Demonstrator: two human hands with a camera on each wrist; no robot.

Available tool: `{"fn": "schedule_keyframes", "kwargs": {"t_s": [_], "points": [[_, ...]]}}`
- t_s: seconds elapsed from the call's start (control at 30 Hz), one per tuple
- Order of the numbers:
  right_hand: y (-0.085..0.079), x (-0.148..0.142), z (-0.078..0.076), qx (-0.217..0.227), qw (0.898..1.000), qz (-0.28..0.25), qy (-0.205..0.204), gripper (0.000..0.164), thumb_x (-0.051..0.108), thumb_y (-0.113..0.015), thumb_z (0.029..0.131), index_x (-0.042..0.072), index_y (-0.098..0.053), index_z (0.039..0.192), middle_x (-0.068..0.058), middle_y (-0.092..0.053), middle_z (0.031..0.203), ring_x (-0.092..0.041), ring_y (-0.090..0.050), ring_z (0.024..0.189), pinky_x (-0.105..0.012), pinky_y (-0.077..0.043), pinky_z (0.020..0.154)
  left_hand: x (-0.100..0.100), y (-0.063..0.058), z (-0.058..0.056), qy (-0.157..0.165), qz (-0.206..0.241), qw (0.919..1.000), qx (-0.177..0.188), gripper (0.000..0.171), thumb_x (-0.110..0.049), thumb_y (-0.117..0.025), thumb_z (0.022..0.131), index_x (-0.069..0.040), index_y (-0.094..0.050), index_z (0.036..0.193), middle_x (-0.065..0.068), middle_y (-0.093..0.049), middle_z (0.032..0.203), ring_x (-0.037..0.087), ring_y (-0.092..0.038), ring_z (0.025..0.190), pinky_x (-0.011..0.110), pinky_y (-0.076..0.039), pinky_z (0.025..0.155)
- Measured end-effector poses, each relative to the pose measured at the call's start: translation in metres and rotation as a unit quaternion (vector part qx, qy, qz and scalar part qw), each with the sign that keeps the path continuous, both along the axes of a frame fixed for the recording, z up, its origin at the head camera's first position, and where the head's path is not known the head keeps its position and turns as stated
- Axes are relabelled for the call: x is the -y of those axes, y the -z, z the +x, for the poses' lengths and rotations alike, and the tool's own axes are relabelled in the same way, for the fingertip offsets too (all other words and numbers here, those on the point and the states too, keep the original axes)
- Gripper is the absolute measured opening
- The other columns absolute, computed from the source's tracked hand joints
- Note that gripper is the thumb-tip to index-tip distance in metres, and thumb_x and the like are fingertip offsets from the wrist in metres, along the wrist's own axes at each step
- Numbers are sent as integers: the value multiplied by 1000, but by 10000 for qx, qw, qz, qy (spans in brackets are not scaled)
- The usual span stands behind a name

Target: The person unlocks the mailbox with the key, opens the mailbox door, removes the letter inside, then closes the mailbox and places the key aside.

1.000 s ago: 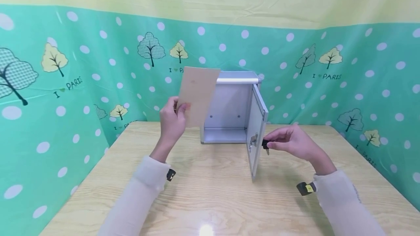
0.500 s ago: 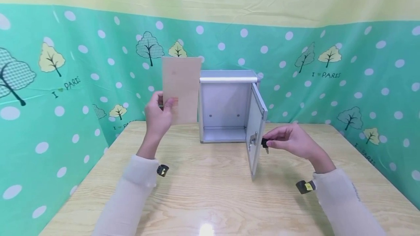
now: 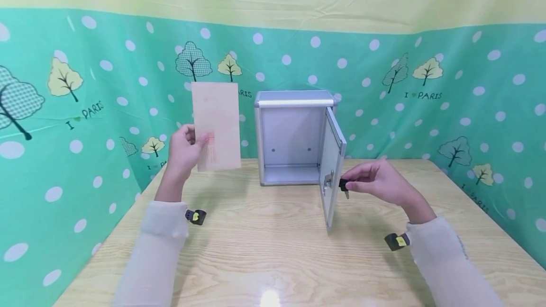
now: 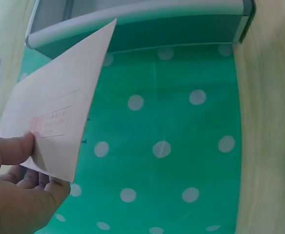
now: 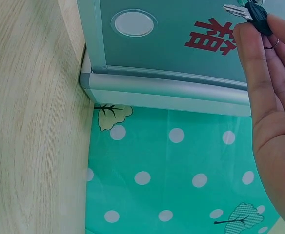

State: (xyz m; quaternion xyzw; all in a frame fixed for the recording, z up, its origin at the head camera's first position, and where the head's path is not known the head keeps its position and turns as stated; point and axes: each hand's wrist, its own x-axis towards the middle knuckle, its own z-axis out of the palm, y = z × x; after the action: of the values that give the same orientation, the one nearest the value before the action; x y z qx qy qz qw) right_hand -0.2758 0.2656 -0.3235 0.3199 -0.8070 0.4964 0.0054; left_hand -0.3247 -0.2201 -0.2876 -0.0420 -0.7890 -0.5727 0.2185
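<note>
My left hand (image 3: 182,153) holds a tan paper envelope (image 3: 219,112) upright above the table, left of a grey metal mailbox (image 3: 294,103). In the left wrist view the thumb lies across the red print on the envelope (image 4: 59,105), with the fingers behind it. The mailbox door (image 3: 334,165) is swung out toward me, and the bare interior shows. At the door's outer side my right hand (image 3: 381,186) pinches a black-headed key (image 3: 343,184) at the lock. A second key's silver blade (image 5: 236,10) hangs there in the right wrist view.
The mailbox stands at the back of a wooden table (image 3: 264,245). A green dotted curtain (image 3: 141,60) encloses the back and sides. The open door juts forward between the hands. Red lettering (image 5: 213,36) marks the door's outer face.
My left hand has carried the envelope left, away from the front of the mailbox, so the whole opening is visible. The right hand and the door have stayed in place.
</note>
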Motion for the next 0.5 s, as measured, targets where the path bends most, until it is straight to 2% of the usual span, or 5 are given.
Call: {"fn": "schedule_keyframes", "kwargs": {"t_s": [0.17,0.5], "points": [[1,-1,0,-58,10000,-17,-55,18,-2,-75,90,-5,-74,108,-18,-76,104,-17,-75,91,-29,-63,80,4,8,-6,56,11,9985,549,32,-11,-61,103,5,-53,130,22,-64,120,22,-63,99,20,-58,76],[0,0,0,-110,9999,-21,-97,18,-2,-74,91,-5,-74,109,-18,-76,105,-17,-75,91,-29,-63,80,2,29,-22,-70,-209,9943,1041,29,-8,-61,102,3,-54,129,20,-63,116,27,-62,101,28,-59,81]]}}
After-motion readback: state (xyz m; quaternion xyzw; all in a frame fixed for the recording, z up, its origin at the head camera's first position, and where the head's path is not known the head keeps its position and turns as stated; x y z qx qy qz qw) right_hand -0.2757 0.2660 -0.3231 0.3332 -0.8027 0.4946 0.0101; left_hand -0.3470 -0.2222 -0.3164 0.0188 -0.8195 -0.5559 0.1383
